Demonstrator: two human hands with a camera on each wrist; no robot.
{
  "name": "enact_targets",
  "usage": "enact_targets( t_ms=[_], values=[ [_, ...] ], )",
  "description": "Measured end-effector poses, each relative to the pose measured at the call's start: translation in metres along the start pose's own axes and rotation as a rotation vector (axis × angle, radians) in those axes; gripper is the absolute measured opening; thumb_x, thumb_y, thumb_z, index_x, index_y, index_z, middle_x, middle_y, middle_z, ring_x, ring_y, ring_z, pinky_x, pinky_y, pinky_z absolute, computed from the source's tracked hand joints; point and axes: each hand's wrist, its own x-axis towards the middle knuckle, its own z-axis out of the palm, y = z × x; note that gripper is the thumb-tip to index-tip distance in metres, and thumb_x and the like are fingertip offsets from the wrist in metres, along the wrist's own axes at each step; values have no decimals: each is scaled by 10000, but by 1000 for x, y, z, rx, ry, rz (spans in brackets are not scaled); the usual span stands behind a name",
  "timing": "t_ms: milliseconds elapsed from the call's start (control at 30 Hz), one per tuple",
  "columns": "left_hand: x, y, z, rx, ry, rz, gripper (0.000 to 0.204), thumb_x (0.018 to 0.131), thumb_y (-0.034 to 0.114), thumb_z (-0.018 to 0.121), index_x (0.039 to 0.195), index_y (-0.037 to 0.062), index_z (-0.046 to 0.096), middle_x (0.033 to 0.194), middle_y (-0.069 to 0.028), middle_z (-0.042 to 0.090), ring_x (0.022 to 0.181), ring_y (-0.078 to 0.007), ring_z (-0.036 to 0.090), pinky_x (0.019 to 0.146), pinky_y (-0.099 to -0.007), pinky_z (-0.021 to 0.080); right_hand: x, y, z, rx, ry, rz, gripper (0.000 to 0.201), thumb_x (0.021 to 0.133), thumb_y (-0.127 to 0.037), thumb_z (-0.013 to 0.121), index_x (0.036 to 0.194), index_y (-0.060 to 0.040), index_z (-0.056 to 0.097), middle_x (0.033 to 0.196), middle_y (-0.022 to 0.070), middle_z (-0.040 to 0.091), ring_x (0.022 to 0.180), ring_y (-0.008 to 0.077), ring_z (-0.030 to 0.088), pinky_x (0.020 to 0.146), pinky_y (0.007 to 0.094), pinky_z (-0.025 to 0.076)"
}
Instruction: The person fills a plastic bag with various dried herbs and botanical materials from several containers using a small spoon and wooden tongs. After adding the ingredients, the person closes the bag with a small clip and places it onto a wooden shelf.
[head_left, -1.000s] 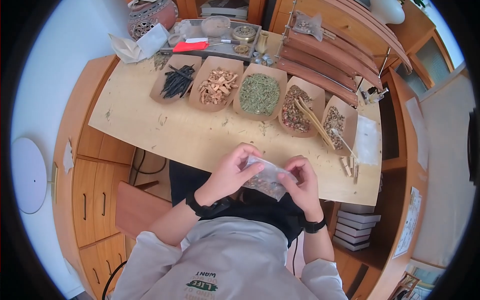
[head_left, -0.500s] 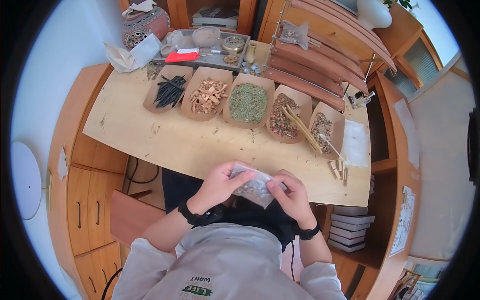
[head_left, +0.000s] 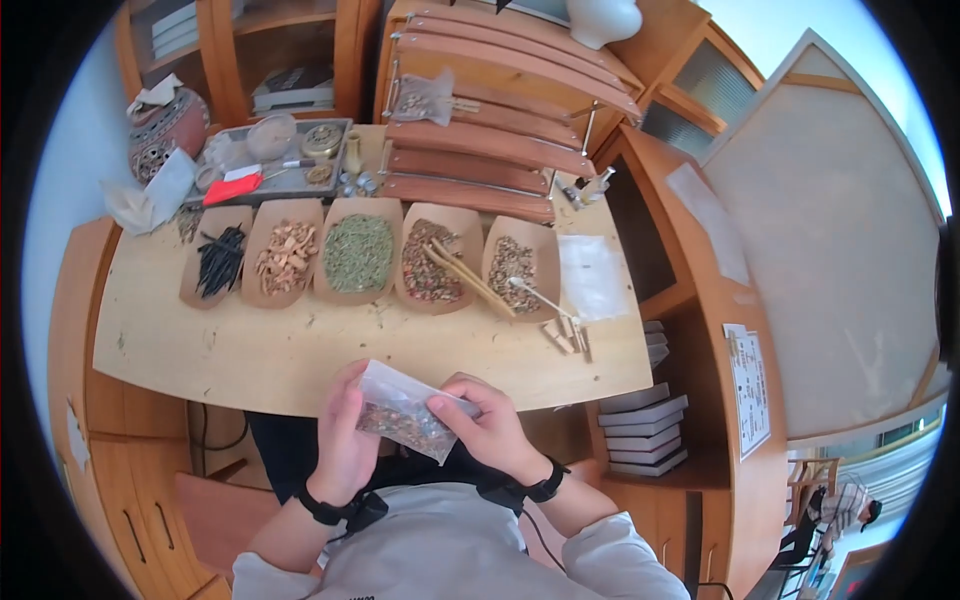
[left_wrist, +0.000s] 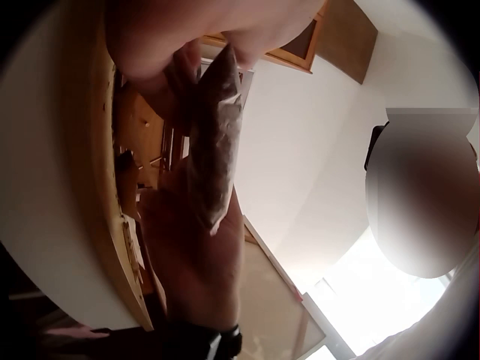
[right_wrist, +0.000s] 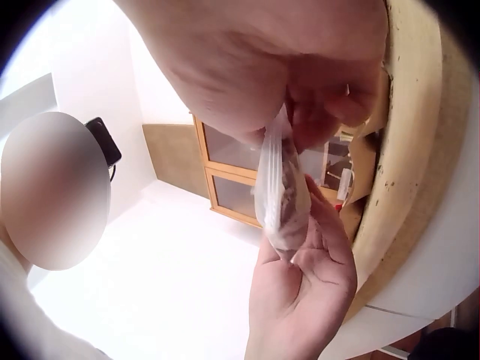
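A clear zip bag (head_left: pixel 405 412) with mixed dried bits in its lower part is held over the person's lap, in front of the table edge. My right hand (head_left: pixel 492 430) pinches its right side, thumb (head_left: pixel 445 408) on the near face. My left hand (head_left: pixel 345 440) stands at the bag's left edge with fingers fairly straight. In the right wrist view the bag (right_wrist: pixel 281 199) is seen edge-on, its lower corner against the left palm (right_wrist: pixel 300 292). The left wrist view also shows the bag (left_wrist: pixel 215 150) edge-on between both hands.
On the table (head_left: pixel 250 360) stand paper trays of black strips (head_left: pixel 220 262), tan chips (head_left: pixel 287 258), green herb (head_left: pixel 360 255) and mixed bits (head_left: pixel 432 268). Wooden tongs (head_left: pixel 470 278) lie across the latter. Flat clear bags (head_left: pixel 592 275) and small wooden pegs (head_left: pixel 567 335) are at the right.
The head view has swung right, so the table sits further left. The left hand has gone from pinching the bag's top edge to standing beside it; the right hand keeps hold.
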Motion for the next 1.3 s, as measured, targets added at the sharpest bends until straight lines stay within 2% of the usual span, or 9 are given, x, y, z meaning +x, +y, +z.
enact_targets(
  t_ms=[67,100,367,500,633,767,933,1033,1300],
  values=[
    [-5,-7,0,-105,-106,-98,641,964,370,673,1453,107,352,1386,-92,504,1284,-237,521,1047,-457,456,-1,3,0,-5,61,27,111,979,-101,657,961,7,668,910,50,645,826,107,594,747,247,468],
    [-7,-14,2,-116,-123,-132,660,945,352,704,1447,90,365,1379,-92,513,1273,-229,530,1054,-440,453,-1,3,1,-26,71,-7,110,979,-100,657,959,7,667,911,52,645,824,110,594,745,250,469],
    [0,-24,5,163,1,-134,341,936,101,688,1240,39,547,1179,-52,635,1091,-158,622,938,-358,503,-4,13,7,-135,68,-173,92,957,-78,672,1002,3,667,934,79,649,815,159,607,724,277,480],
    [5,-18,3,194,89,-91,340,918,39,641,1243,30,543,1171,-61,633,1077,-166,627,931,-364,515,-9,-17,-3,-225,43,-168,162,946,-95,687,1083,-8,675,941,79,648,793,167,605,706,266,483],
    [9,-2,-3,135,190,-25,362,905,17,609,1257,39,527,1164,-57,619,1078,-175,622,959,-363,509,-18,-8,-61,-429,409,-176,203,958,-127,658,1133,-26,674,964,67,679,812,144,599,742,267,490],
    [8,9,-3,117,209,27,410,897,11,614,1290,53,505,1204,-55,603,1119,-179,609,966,-362,507,-21,19,-136,-556,782,-9,185,953,-138,657,1070,6,661,891,72,647,801,155,584,752,285,477],
    [5,6,-5,131,164,-3,418,883,-23,625,1279,46,511,1179,-54,619,1089,-178,627,948,-361,522,-36,51,-176,-885,692,105,202,930,-180,680,992,11,683,911,136,645,825,266,621,767,362,506],
    [8,3,-7,112,145,-60,416,880,-34,635,1272,46,518,1154,-53,633,1054,-177,645,926,-360,536,-35,54,-176,-936,699,95,202,922,-181,690,928,21,688,872,112,633,726,201,594,683,324,494],
    [9,9,-5,118,146,-62,400,908,-26,629,1281,53,509,1172,-56,622,1083,-175,638,942,-370,538,-36,49,-173,-941,710,76,171,912,-164,699,937,1,665,904,130,637,776,264,627,734,367,512]
  ],
)
